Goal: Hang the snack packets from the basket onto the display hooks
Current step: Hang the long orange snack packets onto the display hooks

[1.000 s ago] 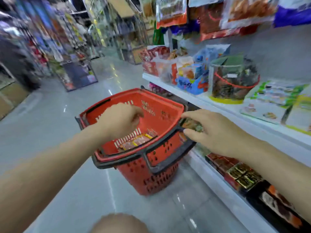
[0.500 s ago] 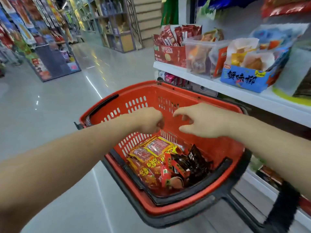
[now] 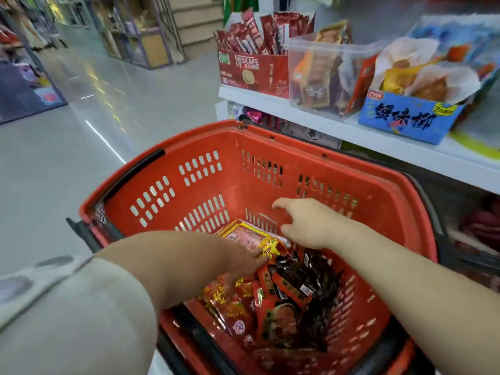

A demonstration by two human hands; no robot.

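A red plastic basket with black handles stands in front of me, against the shelf. Several snack packets lie piled in its bottom: yellow-and-red ones and black-and-red ones. My left hand reaches down into the pile, and its fingertips are buried among the yellow-and-red packets, so its grip is hidden. My right hand hovers just above the pile near the far wall, with its fingers spread and holding nothing.
A white shelf runs along the right, close to the basket. On it stand a red Nescafe box, a clear tub of packets and a blue snack box. The grey aisle floor stretches away on the left.
Both hands have dropped from rim height deeper into the basket. The left hand has sunk into the packet pile, and the right hand has opened its fingers above it.
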